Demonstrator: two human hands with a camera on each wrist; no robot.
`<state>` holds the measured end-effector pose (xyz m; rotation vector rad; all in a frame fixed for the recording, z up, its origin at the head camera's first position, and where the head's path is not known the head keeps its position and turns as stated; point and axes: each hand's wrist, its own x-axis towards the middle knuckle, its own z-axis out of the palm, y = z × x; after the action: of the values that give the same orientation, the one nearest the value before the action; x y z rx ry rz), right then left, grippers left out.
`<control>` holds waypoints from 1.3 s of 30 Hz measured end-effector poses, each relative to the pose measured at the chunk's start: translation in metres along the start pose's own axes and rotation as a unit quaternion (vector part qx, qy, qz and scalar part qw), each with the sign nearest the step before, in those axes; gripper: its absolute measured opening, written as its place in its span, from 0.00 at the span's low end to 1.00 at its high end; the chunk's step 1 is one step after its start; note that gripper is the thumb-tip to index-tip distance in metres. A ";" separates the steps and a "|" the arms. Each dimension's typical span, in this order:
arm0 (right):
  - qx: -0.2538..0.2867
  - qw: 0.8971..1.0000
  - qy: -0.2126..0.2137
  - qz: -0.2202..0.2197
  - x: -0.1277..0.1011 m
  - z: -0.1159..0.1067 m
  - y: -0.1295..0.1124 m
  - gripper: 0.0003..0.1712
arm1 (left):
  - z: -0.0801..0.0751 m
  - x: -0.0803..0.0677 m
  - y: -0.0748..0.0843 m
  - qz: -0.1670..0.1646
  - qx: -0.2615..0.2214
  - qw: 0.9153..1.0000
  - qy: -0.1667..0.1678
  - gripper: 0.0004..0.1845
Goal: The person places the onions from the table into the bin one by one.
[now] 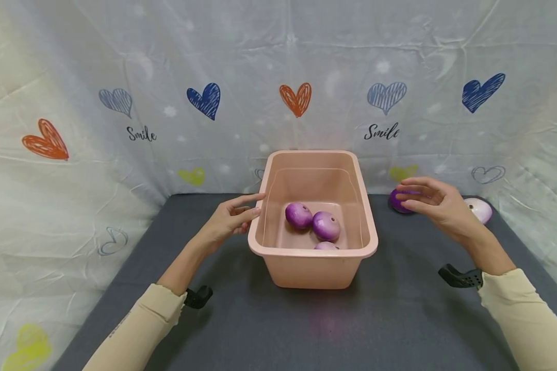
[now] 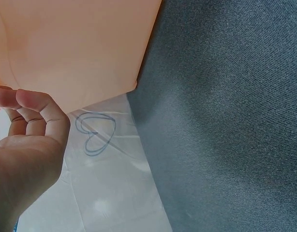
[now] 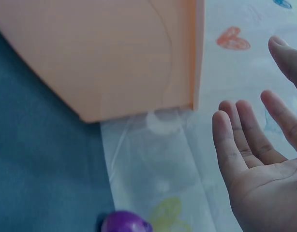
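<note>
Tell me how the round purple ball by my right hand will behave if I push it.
The round purple ball looks smooth and rounded, so it will likely roll across the flat grey table when nudged. Its glossy skin may be slippery under the right hand, which hovers open above it. It is probably light.

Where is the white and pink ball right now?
In the head view the white and pink ball lies on the grey table at far right, just beyond the right hand, outside the pink tub.
</note>
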<state>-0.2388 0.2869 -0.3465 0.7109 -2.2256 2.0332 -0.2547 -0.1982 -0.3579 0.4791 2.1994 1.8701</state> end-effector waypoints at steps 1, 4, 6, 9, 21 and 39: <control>-0.001 1.000 0.001 0.001 -0.003 -0.003 0.000 0.23 | 0.000 0.000 0.000 0.000 0.000 1.000 -0.001 0.27; 0.001 1.000 0.008 0.006 -0.012 -0.012 0.001 0.24 | 0.000 0.000 -0.001 -0.002 -0.002 1.000 -0.002 0.27; -0.001 1.000 0.012 0.010 -0.017 -0.019 0.001 0.24 | 0.000 0.000 -0.001 -0.001 -0.003 1.000 -0.003 0.27; -0.003 1.000 0.018 0.014 -0.025 -0.029 0.003 0.24 | 0.000 0.000 -0.001 0.000 -0.005 1.000 -0.001 0.27; 0.027 0.999 0.031 0.013 -0.056 -0.063 0.022 0.23 | 0.001 0.000 -0.002 -0.002 -0.007 1.000 0.004 0.27; 0.079 0.989 0.118 0.027 -0.089 -0.101 0.053 0.23 | 0.002 -0.001 -0.001 -0.002 -0.007 1.000 0.004 0.27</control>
<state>-0.2057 0.4116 -0.4117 0.3960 -1.9925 2.2068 -0.2530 -0.1966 -0.3594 0.4656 2.1897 1.8884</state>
